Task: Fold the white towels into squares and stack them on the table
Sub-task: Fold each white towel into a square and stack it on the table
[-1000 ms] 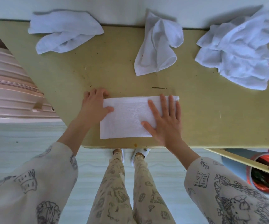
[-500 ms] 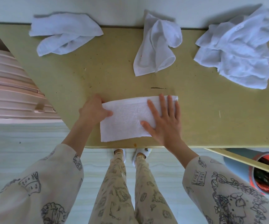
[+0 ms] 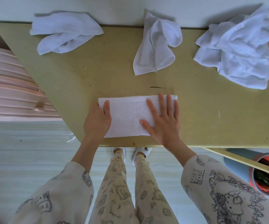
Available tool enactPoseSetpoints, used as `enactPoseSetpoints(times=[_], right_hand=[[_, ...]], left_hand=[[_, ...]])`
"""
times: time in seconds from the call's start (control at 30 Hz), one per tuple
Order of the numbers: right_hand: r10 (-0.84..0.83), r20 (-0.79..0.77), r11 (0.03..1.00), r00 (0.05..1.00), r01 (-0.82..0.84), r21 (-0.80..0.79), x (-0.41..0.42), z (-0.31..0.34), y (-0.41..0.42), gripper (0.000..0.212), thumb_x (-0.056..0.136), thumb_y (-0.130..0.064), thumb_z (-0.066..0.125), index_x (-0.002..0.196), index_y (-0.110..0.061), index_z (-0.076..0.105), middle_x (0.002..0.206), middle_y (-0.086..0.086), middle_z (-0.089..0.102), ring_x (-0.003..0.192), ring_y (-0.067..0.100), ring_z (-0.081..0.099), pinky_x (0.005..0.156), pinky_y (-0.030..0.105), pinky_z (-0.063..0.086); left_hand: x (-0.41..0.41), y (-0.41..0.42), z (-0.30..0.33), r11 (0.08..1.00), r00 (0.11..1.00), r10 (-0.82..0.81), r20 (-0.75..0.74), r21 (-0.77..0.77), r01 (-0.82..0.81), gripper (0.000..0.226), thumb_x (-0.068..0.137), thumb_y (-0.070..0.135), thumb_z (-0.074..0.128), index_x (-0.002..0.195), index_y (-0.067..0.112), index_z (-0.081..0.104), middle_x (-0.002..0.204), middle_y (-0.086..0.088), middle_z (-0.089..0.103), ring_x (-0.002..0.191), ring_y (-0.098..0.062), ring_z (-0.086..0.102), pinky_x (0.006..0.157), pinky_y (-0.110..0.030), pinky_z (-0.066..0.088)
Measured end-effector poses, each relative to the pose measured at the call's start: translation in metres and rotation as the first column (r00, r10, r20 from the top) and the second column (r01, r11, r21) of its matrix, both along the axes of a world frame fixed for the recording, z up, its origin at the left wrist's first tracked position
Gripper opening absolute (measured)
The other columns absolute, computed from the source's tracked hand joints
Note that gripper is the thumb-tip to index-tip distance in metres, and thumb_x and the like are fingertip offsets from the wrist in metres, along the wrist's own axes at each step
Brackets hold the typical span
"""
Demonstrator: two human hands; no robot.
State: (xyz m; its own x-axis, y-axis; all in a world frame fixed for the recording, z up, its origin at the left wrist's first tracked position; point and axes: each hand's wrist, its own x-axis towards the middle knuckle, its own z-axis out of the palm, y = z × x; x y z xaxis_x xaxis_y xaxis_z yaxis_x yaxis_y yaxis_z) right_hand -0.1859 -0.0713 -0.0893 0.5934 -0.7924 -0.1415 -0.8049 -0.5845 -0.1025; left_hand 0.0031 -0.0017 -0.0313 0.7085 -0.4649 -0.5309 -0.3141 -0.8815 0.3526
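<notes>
A white towel (image 3: 127, 117), folded into a long rectangle, lies flat near the front edge of the yellow-green table (image 3: 211, 118). My right hand (image 3: 163, 122) presses flat on its right half, fingers spread and straight. My left hand (image 3: 96, 122) holds the towel's left end, thumb on top and fingers tucked under the edge. Three crumpled white towels lie along the back of the table: one at the left (image 3: 66, 34), one in the middle (image 3: 156, 46) and a bigger heap at the right (image 3: 238, 49).
A pink ribbed suitcase (image 3: 6, 88) stands left of the table. A blue bin with a red liner (image 3: 266, 173) sits on the floor at the lower right, with a wooden strip (image 3: 243, 160) across it. A wall runs behind the table.
My left hand went from lying on the towel's left end to curling at its edge, and now grips that end with the thumb on top. The right hand stayed pressed flat.
</notes>
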Motion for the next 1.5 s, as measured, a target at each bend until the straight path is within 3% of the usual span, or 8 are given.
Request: enactPoseSetpoints(times=[0.43, 0.67, 0.77, 0.9, 1.03, 1.23, 1.37, 1.5], right_hand=[[0.001, 0.001, 1.0, 1.0, -0.001, 0.012, 0.0, 0.0, -0.001, 0.071, 0.086, -0.069, 0.021, 0.145, -0.031, 0.025, 0.154, 0.015, 0.02, 0.142, 0.036, 0.013, 0.113, 0.052, 0.007], [0.021, -0.045, 0.994, 0.999, -0.016, 0.104, 0.0, 0.003, -0.002, 0.07, 0.088, -0.069, 0.014, 0.145, -0.03, 0.029, 0.154, 0.015, 0.023, 0.142, 0.036, 0.014, 0.113, 0.051, 0.007], [-0.03, 0.126, 0.976, 0.992, 0.002, 0.216, -0.003, 0.017, -0.007, 0.07, 0.092, -0.063, 0.009, 0.145, -0.023, 0.032, 0.154, 0.012, 0.022, 0.144, 0.029, 0.012, 0.118, 0.042, 0.004], [-0.486, 0.541, 0.839, 0.686, 0.194, 0.508, -0.015, 0.055, -0.013, 0.034, 0.099, -0.023, 0.039, 0.125, -0.011, 0.057, 0.137, 0.003, 0.049, 0.129, 0.011, 0.042, 0.106, 0.023, 0.033], [-0.876, 0.349, 0.433, 0.334, 0.222, 0.874, -0.032, 0.076, -0.026, 0.021, 0.097, -0.01, 0.042, 0.104, -0.013, 0.062, 0.09, 0.001, 0.066, 0.078, 0.014, 0.064, 0.074, 0.028, 0.054], [-0.928, 0.086, 0.173, 0.362, 0.214, 0.961, -0.042, 0.065, -0.029, 0.017, 0.093, -0.013, 0.05, 0.092, -0.008, 0.066, 0.08, 0.005, 0.067, 0.071, 0.016, 0.065, 0.067, 0.024, 0.055], [-0.915, 0.042, 0.16, 0.401, 0.267, 0.95, -0.042, 0.058, -0.025, 0.046, 0.078, -0.033, 0.049, 0.089, 0.011, 0.054, 0.074, 0.025, 0.054, 0.07, 0.019, 0.049, 0.068, 0.034, 0.041], [-0.879, 0.083, 0.25, 0.47, 0.305, 0.919, -0.041, 0.06, -0.026, 0.033, 0.085, -0.028, 0.058, 0.097, 0.002, 0.064, 0.08, 0.016, 0.062, 0.079, 0.017, 0.054, 0.076, 0.033, 0.046]], left_hand=[[-0.011, 0.009, -0.005, 0.977, 0.998, 0.059, 0.011, -0.205, -0.056, 0.034, 0.101, 0.035, 0.02, 0.103, 0.007, 0.039, 0.067, -0.001, 0.045, 0.067, -0.028, 0.046, 0.063, -0.035, 0.031], [-0.007, 0.005, 0.004, 0.927, 0.984, 0.161, -0.074, -0.332, -0.176, 0.026, 0.1, 0.026, 0.032, 0.109, 0.006, 0.047, 0.07, 0.009, 0.044, 0.063, -0.006, 0.042, 0.056, -0.023, 0.025], [-0.006, -0.004, 0.019, 0.904, 0.99, 0.126, -0.066, -0.404, -0.142, 0.02, 0.098, 0.025, 0.038, 0.105, 0.011, 0.05, 0.074, 0.013, 0.047, 0.067, -0.005, 0.045, 0.055, -0.015, 0.034], [-0.03, -0.022, 0.039, 0.886, 0.995, 0.036, -0.091, -0.458, -0.074, 0.011, 0.097, 0.027, 0.042, 0.096, 0.018, 0.048, 0.071, 0.012, 0.049, 0.061, -0.004, 0.044, 0.052, -0.009, 0.036], [-0.07, -0.045, 0.038, 0.897, 0.988, -0.11, -0.112, -0.44, 0.05, 0.007, 0.096, 0.025, 0.044, 0.098, 0.019, 0.046, 0.067, 0.01, 0.048, 0.056, -0.004, 0.044, 0.05, -0.015, 0.035], [-0.112, -0.069, 0.01, 0.911, 0.958, -0.228, -0.175, -0.386, 0.146, 0.021, 0.094, 0.019, 0.047, 0.112, 0.009, 0.051, 0.074, 0.007, 0.054, 0.065, -0.009, 0.052, 0.057, -0.014, 0.036], [-0.118, -0.07, 0.004, 0.902, 0.861, -0.399, -0.317, -0.307, 0.305, 0.025, 0.096, 0.026, 0.042, 0.118, 0.018, 0.052, 0.092, -0.005, 0.067, 0.08, -0.016, 0.063, 0.072, -0.022, 0.046], [-0.093, -0.057, -0.002, 0.73, 0.808, -0.552, 0.204, -0.351, 0.587, 0.021, 0.093, 0.012, 0.045, 0.107, 0.01, 0.06, 0.102, -0.006, 0.062, 0.093, -0.024, 0.055, 0.076, -0.026, 0.042]])
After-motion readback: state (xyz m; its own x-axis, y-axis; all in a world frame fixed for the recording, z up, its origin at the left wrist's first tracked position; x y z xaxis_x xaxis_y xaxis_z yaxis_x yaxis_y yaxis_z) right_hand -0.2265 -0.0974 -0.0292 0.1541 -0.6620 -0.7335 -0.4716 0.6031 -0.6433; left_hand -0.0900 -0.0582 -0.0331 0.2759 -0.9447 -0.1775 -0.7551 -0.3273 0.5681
